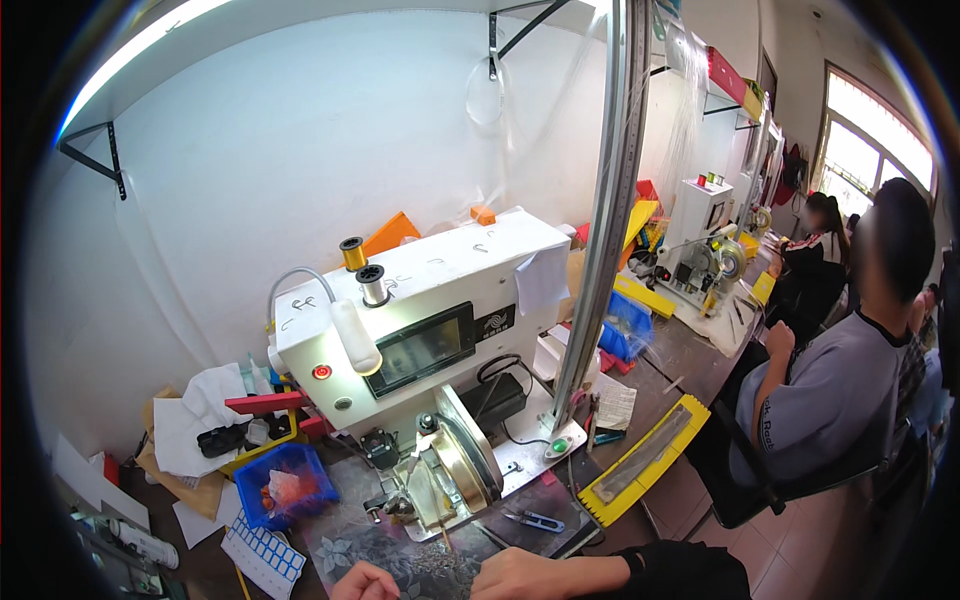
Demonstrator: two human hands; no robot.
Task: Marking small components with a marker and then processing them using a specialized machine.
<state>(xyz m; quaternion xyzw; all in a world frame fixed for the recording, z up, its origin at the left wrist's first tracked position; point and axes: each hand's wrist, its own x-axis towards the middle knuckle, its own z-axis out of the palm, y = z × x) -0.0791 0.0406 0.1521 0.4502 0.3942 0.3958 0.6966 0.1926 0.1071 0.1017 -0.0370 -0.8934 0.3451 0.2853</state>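
While both hands rest at the lower edge on the dark flower-patterned sheet [425, 570], little is seen to be done. The left hand [365, 583] is loosely curled and the right hand [520, 575] closed flat; whether anything is held cannot be told. Just beyond them stand the white boxy winding machine [430, 310] and small blue-handled snips [535, 519]; left lies a blue plastic bin [288, 484] on the bench [680, 350].
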